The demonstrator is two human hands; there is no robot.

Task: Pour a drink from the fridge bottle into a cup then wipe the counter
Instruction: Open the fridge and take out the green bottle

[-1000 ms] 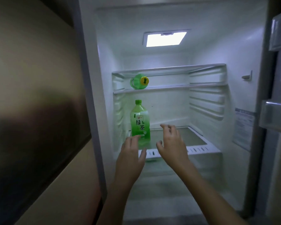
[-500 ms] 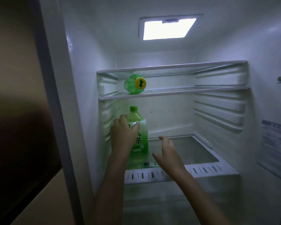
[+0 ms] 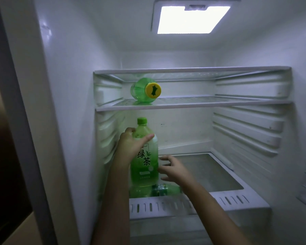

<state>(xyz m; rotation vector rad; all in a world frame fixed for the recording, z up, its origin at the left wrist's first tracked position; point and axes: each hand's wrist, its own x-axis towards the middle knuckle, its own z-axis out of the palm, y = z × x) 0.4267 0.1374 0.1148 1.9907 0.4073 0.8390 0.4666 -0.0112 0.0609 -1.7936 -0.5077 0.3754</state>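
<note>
Inside the open fridge, the left hand is wrapped around the shoulder of the upright green tea bottle, thumb across its front, at the left end of the lower shelf. Above it a second green bottle lies on its side on the glass shelf, yellow cap facing out. To the right, the right hand is spread, fingers near the bottle's side; whether they touch it I can't quite tell.

We see a green bottle with a yellow cap lying sideways on the middle glass shelf, below the lit ceiling lamp.
</note>
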